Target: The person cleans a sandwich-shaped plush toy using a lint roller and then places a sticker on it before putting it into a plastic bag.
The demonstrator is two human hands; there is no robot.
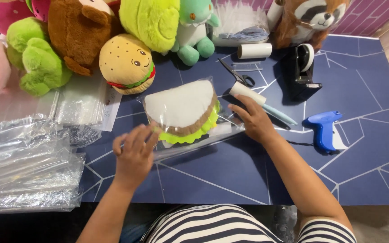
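Observation:
A sandwich-shaped plush toy [183, 110], white on top with a brown edge and a green frill, lies inside a clear plastic bag [212, 135] on the dark blue table [230, 175]. My left hand [133, 153] rests on the bag's near left corner, fingers curled on the plastic. At the bag's right edge my right hand [253, 120] lies flat with its fingers spread. It sits right beside a white lint roller [251, 94] with a pale blue handle.
Several plush toys line the back: a burger plush [127, 63], green ones, a brown one, a raccoon-like one [314, 18]. Scissors [235, 74], a black tape dispenser [303, 72] and a blue tagging gun [323, 130] lie to the right. Stacks of clear bags [23, 171] fill the left.

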